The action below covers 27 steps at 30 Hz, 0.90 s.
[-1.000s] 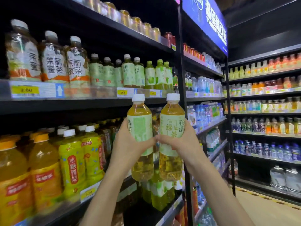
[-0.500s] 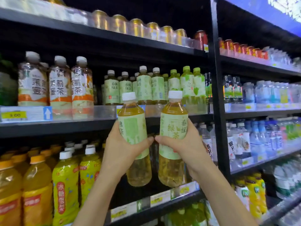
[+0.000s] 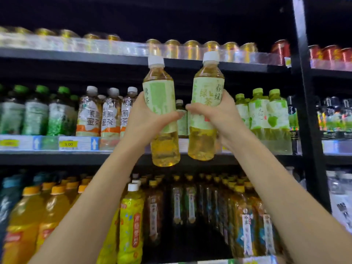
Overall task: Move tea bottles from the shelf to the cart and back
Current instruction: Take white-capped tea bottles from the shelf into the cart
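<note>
Tea bottles held up, centre frame: 2, left bottle (image 3: pixel 161 86) and right bottle (image 3: pixel 206 86). Hands: 2, left hand (image 3: pixel 144 119) and right hand (image 3: pixel 219 115).

Mid-frame front row:
- 3 dark green-capped bottles (image 3: pixel 36 115), far left
- 3 orange-banded bottles (image 3: pixel 89 119)
- 3 lime-capped bottles (image 3: pixel 259 115), right

Top row:
- 6 clear gold cans (image 3: pixel 191 47), with more blurred to the left
- 4 red cans (image 3: pixel 280 48)

Only the person's arms and hands show: a left forearm (image 3: pixel 91 197) and a right forearm (image 3: pixel 276 187), both bare along all of their visible length, slim and smooth, narrowing toward the wrists. The left hand (image 3: pixel 144 119) and right hand (image 3: pixel 219 115) are bare as well, with slender fingers. The nail of the left thumb (image 3: pixel 171 116) is short and rounded and looks plain, though motion blur softens fine detail.
</note>
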Available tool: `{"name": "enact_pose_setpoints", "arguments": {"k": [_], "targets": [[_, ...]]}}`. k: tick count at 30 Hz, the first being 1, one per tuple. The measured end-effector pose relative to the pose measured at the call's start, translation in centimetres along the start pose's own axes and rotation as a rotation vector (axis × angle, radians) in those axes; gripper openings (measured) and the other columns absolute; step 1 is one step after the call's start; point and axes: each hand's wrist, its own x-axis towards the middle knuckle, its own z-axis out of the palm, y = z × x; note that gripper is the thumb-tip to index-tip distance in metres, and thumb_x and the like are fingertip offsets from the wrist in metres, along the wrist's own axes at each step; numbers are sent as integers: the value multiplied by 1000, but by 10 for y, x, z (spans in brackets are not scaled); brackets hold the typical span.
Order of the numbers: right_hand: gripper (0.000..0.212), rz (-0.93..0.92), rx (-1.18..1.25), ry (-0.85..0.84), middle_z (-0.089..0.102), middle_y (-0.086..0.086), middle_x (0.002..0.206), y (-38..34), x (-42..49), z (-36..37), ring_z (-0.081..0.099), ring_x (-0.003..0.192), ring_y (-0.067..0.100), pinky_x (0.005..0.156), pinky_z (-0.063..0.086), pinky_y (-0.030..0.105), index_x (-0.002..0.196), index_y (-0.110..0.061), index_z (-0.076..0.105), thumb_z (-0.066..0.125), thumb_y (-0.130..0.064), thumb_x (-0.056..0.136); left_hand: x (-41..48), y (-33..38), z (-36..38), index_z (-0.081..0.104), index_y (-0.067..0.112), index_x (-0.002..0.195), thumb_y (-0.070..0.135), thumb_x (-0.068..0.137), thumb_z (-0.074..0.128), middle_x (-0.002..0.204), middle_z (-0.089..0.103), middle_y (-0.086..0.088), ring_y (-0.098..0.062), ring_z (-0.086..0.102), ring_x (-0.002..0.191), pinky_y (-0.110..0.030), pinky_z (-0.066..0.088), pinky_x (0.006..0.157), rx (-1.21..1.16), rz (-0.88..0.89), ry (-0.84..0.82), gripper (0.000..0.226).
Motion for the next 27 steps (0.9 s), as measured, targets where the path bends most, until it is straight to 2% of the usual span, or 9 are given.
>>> {"name": "enact_pose_setpoints", "arguments": {"k": [2, 4, 7, 11, 15, 18, 23, 27], "targets": [[65, -30, -1, 42, 70, 10, 106, 1, 21, 6, 72, 90, 20, 64, 55, 27, 119, -10, 55, 90, -14, 65, 18, 4, 0, 57, 21, 119, 32, 63, 93, 105, 71, 3, -9, 70, 95, -37, 61, 81, 15, 43, 41, 68], [66, -45, 10, 77, 69, 10, 105, 4, 40, 12, 70, 90, 20, 63, 54, 27, 119, -10, 53, 91, -15, 64, 33, 6, 1, 55, 21, 119, 31, 65, 92, 106, 68, 4, -7, 68, 96, -34, 60, 82, 37, 90, 85, 67], [66, -50, 25, 110, 68, 6, 105, 11, 62, 19, 69, 93, 21, 75, 58, 35, 118, -12, 51, 90, -15, 66, 53, 2, 5, 52, 21, 122, 33, 67, 90, 109, 66, 6, -6, 65, 100, -34, 58, 85, 95, 148, 113, 68], [67, -55, -21, 129, 63, -3, 101, 30, 75, 29, 66, 96, 16, 80, 57, 34, 119, -16, 49, 91, -19, 66, 70, -14, 13, 50, 19, 122, 34, 66, 91, 108, 66, 9, -4, 64, 100, -35, 58, 87, 136, 187, 138, 70], [70, -47, -38, 126, 67, 0, 104, 57, 80, 34, 68, 96, 19, 87, 58, 47, 114, -21, 49, 94, -26, 59, 79, -34, 21, 47, 22, 120, 40, 65, 90, 104, 64, 13, -4, 64, 97, -39, 58, 86, 176, 160, 142, 72], [65, -31, -41, 115, 68, 2, 105, 72, 81, 35, 68, 97, 18, 89, 57, 47, 112, -21, 50, 93, -23, 63, 82, -49, 26, 46, 24, 120, 53, 62, 86, 105, 65, 13, -8, 65, 98, -44, 56, 88, 208, 130, 107, 75], [58, -1, -70, 82, 67, 1, 108, 87, 81, 37, 67, 99, 16, 87, 58, 44, 109, -24, 50, 90, -23, 68, 83, -64, 31, 43, 17, 122, 43, 72, 86, 106, 63, 9, -11, 64, 98, -43, 56, 88, 245, 83, 71, 71], [59, 0, -161, 59, 65, -4, 109, 92, 80, 41, 65, 100, 15, 88, 57, 44, 109, -28, 48, 90, -34, 67, 84, -73, 32, 40, 14, 122, 45, 74, 84, 111, 62, 2, -17, 63, 101, -46, 55, 89, 248, 36, 75, 72]]}}
